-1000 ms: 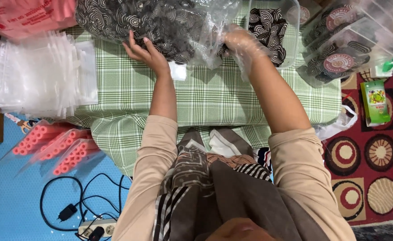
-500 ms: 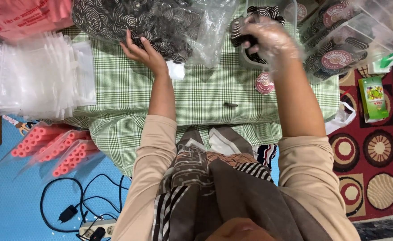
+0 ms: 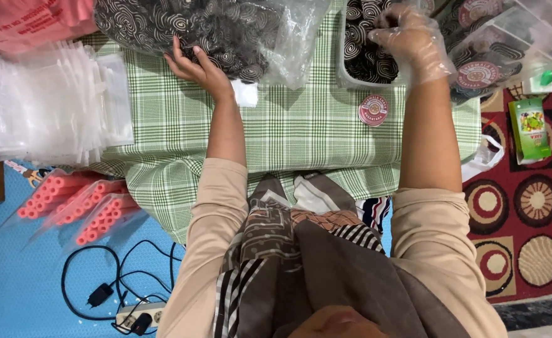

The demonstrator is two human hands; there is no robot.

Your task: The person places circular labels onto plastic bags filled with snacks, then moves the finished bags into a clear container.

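the bare left hand rests with fingers spread on a clear bag of dark swirl-patterned snacks. the gloved right hand curls its fingers around more swirls in a clear tub.

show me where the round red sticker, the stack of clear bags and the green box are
round red sticker (image 3: 373, 110), head view, middle of its face
stack of clear bags (image 3: 50, 106), head view, top bag near the stack's middle
green box (image 3: 530, 128), head view, centre of its printed front

I see the big bag of spiral snacks at the desk's far left, the tub to its right, a round sticker nearer me, empty bags stacked far left.
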